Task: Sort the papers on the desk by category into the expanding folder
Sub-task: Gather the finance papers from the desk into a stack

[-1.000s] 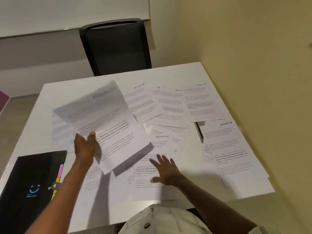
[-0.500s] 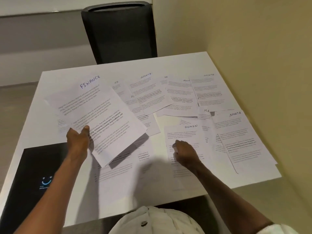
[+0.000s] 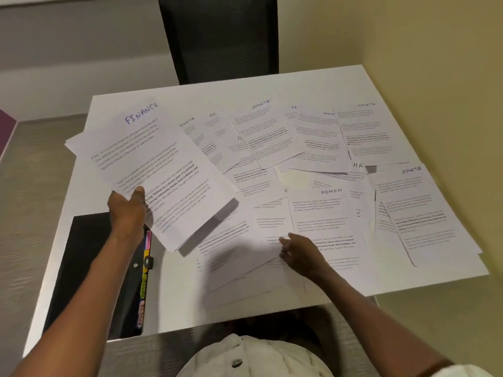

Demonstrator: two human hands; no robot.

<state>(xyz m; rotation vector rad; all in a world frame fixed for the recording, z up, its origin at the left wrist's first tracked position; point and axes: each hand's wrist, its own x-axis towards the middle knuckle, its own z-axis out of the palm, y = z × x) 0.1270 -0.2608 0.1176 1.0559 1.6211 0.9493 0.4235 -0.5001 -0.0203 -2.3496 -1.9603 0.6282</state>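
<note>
1. Held above the white worktop (image 3: 313, 85) by the left hand (image 3: 127, 210): a small stack of sheets topped by the FINANCE sheet (image 3: 155, 170), pinched at its near-left edge, thumb on top, other fingers hidden beneath.
2. Just below that stack, at the worktop's near-left corner: the black expanding folder (image 3: 89, 268), closed, coloured tabs along its right edge.
3. Right of the FINANCE sheet, resting low on loose papers: the right hand (image 3: 302, 253), fingers (image 3: 284, 240) lightly bent and close together; grip on a sheet impossible to tell.
4. Just beyond the right hand: the ADMIN sheet (image 3: 324, 213).
5. Scattered farther right and behind: overlapping SPORTS and HR sheets.
6. Beyond the worktop: a black mesh chair (image 3: 217, 36).
</note>
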